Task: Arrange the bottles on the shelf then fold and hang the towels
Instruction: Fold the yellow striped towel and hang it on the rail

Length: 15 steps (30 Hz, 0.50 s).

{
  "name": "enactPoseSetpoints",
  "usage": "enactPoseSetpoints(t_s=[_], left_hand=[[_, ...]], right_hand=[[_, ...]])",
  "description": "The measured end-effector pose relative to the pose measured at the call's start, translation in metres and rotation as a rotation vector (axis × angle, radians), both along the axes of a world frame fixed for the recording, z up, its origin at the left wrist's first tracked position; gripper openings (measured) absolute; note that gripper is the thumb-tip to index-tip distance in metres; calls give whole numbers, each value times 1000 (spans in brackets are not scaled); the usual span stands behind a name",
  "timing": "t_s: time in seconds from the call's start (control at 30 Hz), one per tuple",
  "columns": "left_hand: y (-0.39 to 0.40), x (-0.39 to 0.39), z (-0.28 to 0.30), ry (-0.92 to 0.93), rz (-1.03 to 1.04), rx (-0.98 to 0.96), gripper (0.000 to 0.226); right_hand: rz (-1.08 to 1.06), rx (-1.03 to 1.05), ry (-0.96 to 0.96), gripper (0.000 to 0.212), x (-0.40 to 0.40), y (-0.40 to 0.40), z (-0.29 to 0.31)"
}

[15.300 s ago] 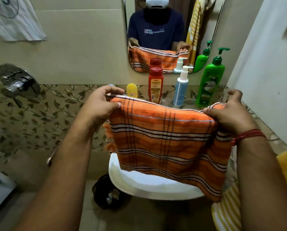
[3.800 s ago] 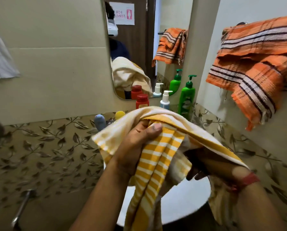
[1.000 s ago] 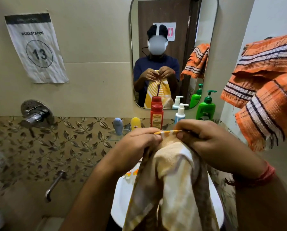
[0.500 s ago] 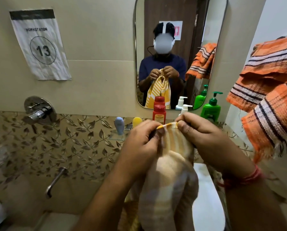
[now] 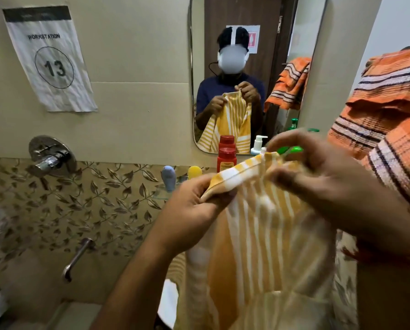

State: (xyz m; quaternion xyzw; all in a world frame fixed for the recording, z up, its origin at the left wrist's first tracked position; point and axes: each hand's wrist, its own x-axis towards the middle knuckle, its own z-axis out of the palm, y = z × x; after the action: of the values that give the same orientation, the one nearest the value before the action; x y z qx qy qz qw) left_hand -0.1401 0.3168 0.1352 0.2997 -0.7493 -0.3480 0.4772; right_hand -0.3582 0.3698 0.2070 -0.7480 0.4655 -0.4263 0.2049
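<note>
Two hands: both hold the top hem of one yellow striped towel (image 5: 266, 234) at the centre right of the frame.
Left hand (image 5: 194, 210): fingers curled, pinching the left end of the hem between thumb and fingertips, centre of the frame.
Right hand (image 5: 323, 186): blurred, higher and further right; its fingers are bent over the other end of the hem and appear to pinch it, though the exact finger contact is hard to make out.
Towel position: hanging from the two pinch points down to the bottom edge of the frame, bunched rather than spread flat, above the white basin (image 5: 168, 303) at lower centre.
Orange towel (image 5: 389, 110): draped high at the right edge of the frame, apparently already hung.
Bottles: a red bottle (image 5: 226, 160) stands at the foot of the mirror (image 5: 251, 67); a blue bottle (image 5: 168, 178) and a yellow bottle (image 5: 194, 172) stand just left of it; a green pump bottle (image 5: 291, 150) is mostly hidden behind the right hand.
Other: a workstation sign (image 5: 49, 58) at upper left, a wall tap (image 5: 49, 158) at middle left.
Step in hand: likely the folding of the second towel, with the bottle arranging seemingly finished.
Next move: probably drawing the hands apart so the hem runs straight and the cloth hangs flat, then bringing corner to corner for a fold before hanging it near the orange one.
Care needed: both pinches must hold, or the towel drops toward the basin.
</note>
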Motion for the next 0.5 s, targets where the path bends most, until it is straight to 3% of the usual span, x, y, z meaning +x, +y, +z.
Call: enactPoseSetpoints(t_s=[0.07, 0.13, 0.17, 0.23, 0.3, 0.37, 0.5], left_hand=[[3, -8, 18, -9, -86, -98, 10], [1, -11, 28, -37, -110, -117, 9], [-2, -8, 28, -80, -98, -98, 12], [-12, 5, 20, -273, -40, -31, 11], [-23, 24, 4, -507, 24, 69, 25], [-31, 42, -10, -604, 99, 196, 36], [-51, 68, -26, -802, 308, 249, 38]], right_hand=[[-11, -10, 325, 56, 15, -4, -6], [-24, -123, 444, 34, 26, -9, -12], [-73, -160, 427, 23, 25, -11, -13], [-217, -205, 327, 23, 10, -15, -15], [-324, -226, 254, 19, -7, -16, -15], [-388, -227, 228, 16, -17, -18, -16], [-505, -202, 178, 29, -28, -27, -21]])
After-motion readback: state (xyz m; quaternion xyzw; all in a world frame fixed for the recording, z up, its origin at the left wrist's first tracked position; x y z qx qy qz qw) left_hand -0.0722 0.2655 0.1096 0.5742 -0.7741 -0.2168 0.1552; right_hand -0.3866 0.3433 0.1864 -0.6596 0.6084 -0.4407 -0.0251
